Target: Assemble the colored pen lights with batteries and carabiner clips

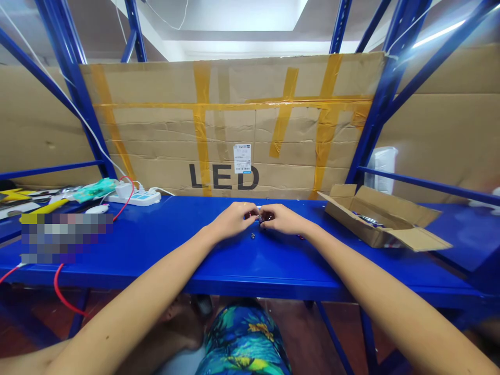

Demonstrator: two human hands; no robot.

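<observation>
Over the blue tabletop, my left hand and my right hand meet with curled fingers. Between them is a small shiny dark-red thing with a greyish part in its middle. Both hands grip it, one from each side. Its exact kind is too small to make out, and the fingers cover much of it. A tiny metallic piece lies on the table just below my hands. Beside my right wrist a small red bit shows, partly hidden by the arm.
An open cardboard box with slim metallic items stands on the right. At the left are a white power strip, a red cable, a teal cloth-like item and yellow-handled tools. A large taped carton closes off the back.
</observation>
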